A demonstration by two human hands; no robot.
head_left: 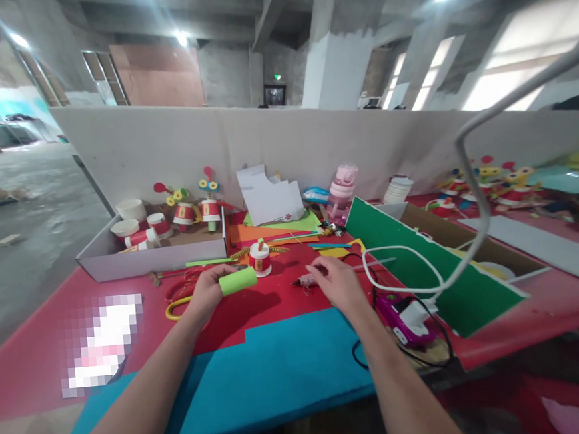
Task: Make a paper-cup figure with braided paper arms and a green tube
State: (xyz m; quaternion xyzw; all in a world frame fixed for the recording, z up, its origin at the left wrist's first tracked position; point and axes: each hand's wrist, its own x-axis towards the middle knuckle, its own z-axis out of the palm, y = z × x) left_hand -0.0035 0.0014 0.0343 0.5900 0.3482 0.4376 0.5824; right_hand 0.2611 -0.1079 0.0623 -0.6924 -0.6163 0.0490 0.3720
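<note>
A rolled light-green paper tube [238, 282] is gripped by my left hand [209, 291], its free end pointing right. My right hand [335, 281] has its fingers curled together over what looks like a glue gun [306, 280] on the red tabletop; whether they grip anything is hidden. A translucent stick [380, 262] lies behind that hand. Between my hands and slightly farther back stands an upside-down red and white paper cup [259, 259] with a small orange piece on top and a coiled strip at each side. Yellow-handled scissors [176, 310] lie beside my left wrist.
A white box [152, 260] with paper cups and finished cup figures stands at the back left. On the right are a green-sided box [424, 266], a white cable [402, 248] and a purple power strip [402, 318]. A blue board [276, 372] covers the front edge.
</note>
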